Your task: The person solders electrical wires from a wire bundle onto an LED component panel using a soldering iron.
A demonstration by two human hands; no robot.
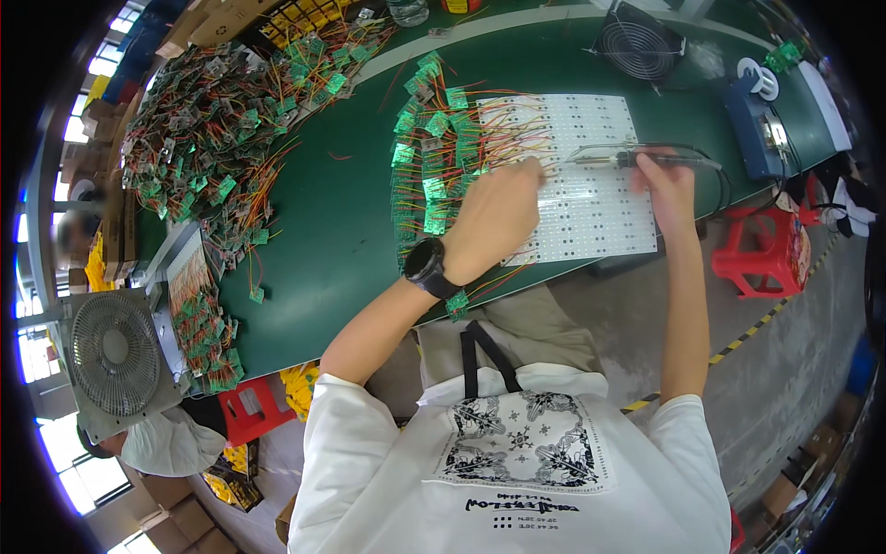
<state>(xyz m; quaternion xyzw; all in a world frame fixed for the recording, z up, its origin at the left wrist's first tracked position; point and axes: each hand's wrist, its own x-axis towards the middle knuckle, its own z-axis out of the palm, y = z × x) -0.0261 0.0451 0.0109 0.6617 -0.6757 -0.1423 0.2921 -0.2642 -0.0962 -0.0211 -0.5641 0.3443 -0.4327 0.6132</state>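
Observation:
A white perforated panel (604,222) lies on the green table, with red and yellow wires (517,120) reaching over its left part. These wires run from a column of small green circuit boards (434,189) along the panel's left side. My left hand (498,222), with a black watch at the wrist, is closed over the wires at the panel's left part; its fingertips and whatever they pinch are hidden. My right hand (666,185) grips a soldering iron (628,160) at the panel's right edge. The iron's tip points left above the panel, a thin curved tube beside it.
A big heap of wired circuit boards (203,129) covers the table's far left, with another bundle (208,332) nearer. A black round-grilled fan (637,51) and a blue device (752,125) with a solder spool (759,81) stand far right. A red stool (761,251) stands right; a grey fan (115,351), left.

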